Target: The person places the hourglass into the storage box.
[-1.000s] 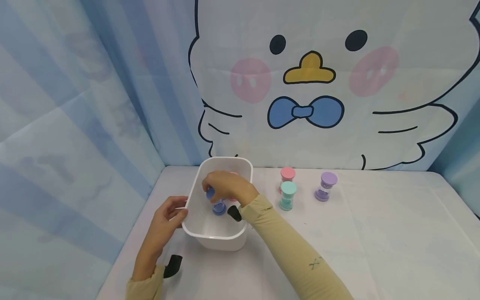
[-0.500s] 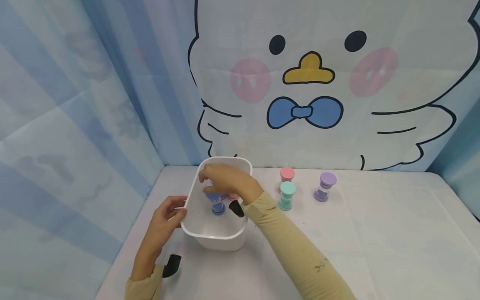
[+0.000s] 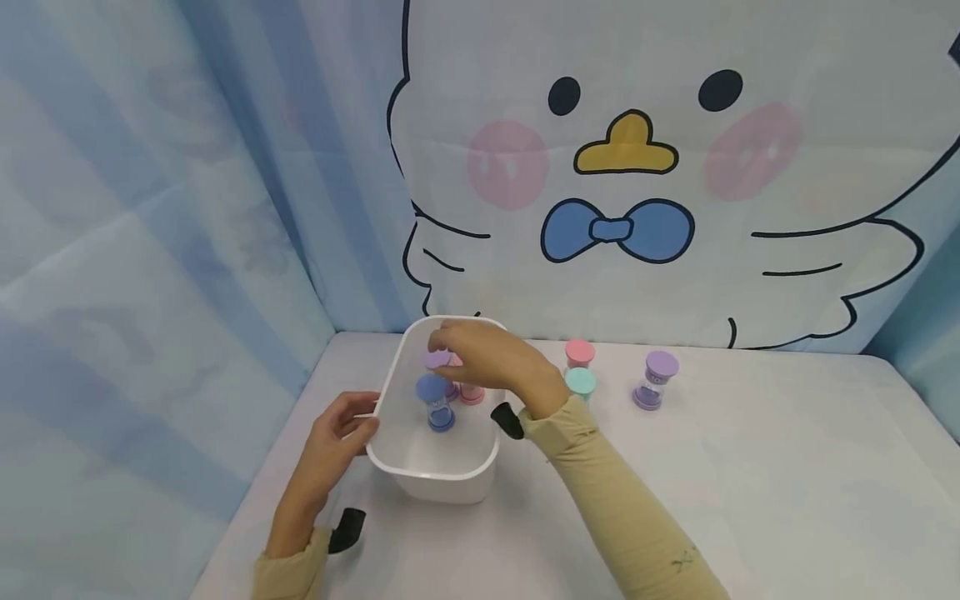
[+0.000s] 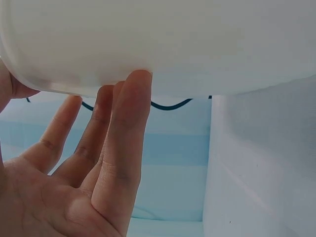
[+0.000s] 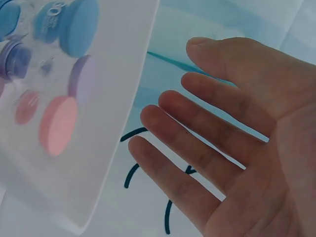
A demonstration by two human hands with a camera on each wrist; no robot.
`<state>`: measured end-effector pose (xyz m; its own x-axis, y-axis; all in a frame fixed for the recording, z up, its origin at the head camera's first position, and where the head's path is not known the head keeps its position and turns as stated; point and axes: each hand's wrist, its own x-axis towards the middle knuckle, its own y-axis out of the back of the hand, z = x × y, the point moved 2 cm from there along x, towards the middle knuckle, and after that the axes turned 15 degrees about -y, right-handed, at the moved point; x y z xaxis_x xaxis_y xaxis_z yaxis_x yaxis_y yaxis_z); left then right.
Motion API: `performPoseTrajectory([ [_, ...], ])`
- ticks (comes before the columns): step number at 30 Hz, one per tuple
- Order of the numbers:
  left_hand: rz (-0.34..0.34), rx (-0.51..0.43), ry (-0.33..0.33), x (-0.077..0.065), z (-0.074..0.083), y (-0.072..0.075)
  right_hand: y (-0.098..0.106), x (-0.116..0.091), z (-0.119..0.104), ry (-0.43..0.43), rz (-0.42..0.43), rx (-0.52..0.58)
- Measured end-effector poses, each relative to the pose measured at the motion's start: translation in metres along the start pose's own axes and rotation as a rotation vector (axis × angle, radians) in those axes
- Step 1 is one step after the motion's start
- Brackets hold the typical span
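My left hand [image 3: 333, 433] holds the left rim of a white plastic bin [image 3: 431, 477]. In the left wrist view its fingers [image 4: 121, 143] reach up against the outer wall. My right hand [image 3: 498, 358], with nothing in it, hovers over the bin's right side, fingers spread in the right wrist view. Inside the bin stand a blue sand timer [image 3: 432, 388], a purple sand timer [image 3: 438, 360] behind it and a pink sand timer [image 3: 471, 395], partly hidden by the right hand. In the right wrist view another blue timer part [image 5: 7, 19] shows at the edge.
Right of the bin, a teal sand timer [image 3: 581, 382] overlaps a pink sand timer [image 3: 580, 352] behind it. Farther right stands a purple sand timer [image 3: 655, 379]. The table [image 3: 750, 492] ends at a printed curtain [image 3: 630, 292] behind, with another curtain on the left.
My right hand has let go of the blue sand timer, which stays upright in the bin, and has moved up and to the right. The left hand has stayed on the rim.
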<state>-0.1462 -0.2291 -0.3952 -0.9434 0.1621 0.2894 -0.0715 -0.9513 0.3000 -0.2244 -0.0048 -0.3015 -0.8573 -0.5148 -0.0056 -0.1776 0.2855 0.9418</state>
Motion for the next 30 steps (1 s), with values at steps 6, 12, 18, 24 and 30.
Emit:
performPoseTrajectory([
  [6, -0.009, 0.008, -0.001, 0.001, 0.018, -0.004, -0.001, -0.011, 0.013, -0.028, 0.035, 0.006],
  [12, -0.015, 0.02, 0.003, 0.0, 0.029, -0.004, 0.0, -0.022, 0.022, -0.013, 0.083, 0.021],
  [18, -0.01, 0.022, 0.002, 0.001, 0.032, -0.004, 0.001, -0.033, 0.034, -0.019, 0.151, 0.035],
  [24, -0.006, 0.018, -0.003, -0.001, 0.03, -0.004, -0.004, -0.042, 0.05, -0.035, 0.194, 0.03],
  [30, -0.013, 0.0, -0.005, -0.002, 0.026, -0.004, -0.007, -0.051, 0.064, -0.056, 0.224, 0.058],
])
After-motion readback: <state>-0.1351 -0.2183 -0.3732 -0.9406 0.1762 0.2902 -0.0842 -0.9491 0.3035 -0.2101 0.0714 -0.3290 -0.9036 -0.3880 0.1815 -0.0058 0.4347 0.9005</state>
